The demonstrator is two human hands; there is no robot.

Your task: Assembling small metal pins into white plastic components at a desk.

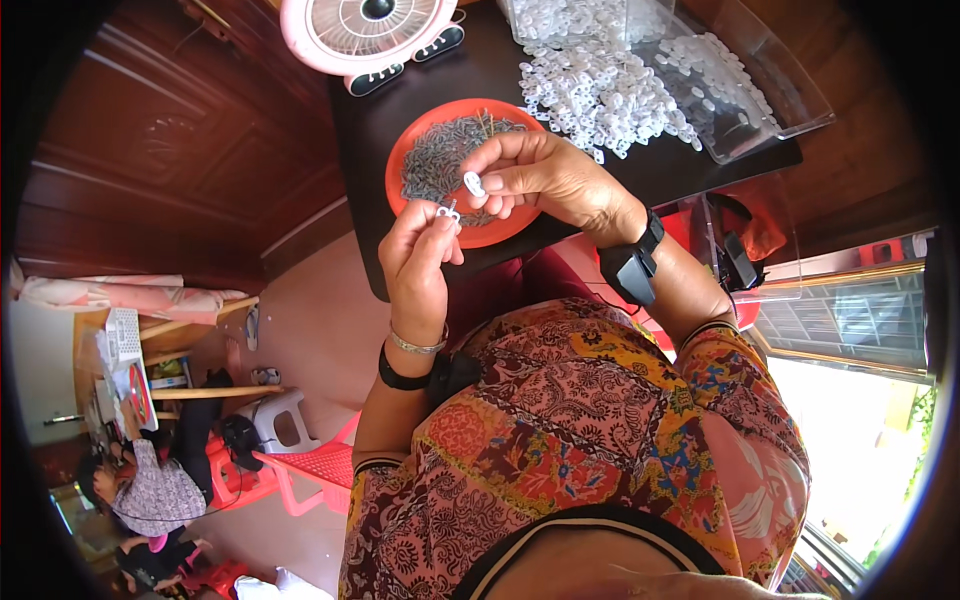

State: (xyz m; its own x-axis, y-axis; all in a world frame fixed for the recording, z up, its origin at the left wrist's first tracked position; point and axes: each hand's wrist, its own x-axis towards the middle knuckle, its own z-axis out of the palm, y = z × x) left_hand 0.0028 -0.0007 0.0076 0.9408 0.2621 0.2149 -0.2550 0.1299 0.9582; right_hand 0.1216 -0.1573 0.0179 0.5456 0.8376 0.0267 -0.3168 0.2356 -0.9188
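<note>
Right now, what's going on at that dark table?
A person is handling small parts with both bare hands. The left hand pinches a small white looped plastic piece, with what looks like a thin grey pin at it; the right hand holds a small white oval plastic piece. The two pieces are apart. Below is a round orange basin of small grey screw-like parts. A loose heap of small white pieces lies on the dark table.

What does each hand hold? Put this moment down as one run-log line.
left hand: pinches small white piece | right hand: pinches white oval piece | nearby: orange bowl of grey pieces, white heap on dark table
</note>
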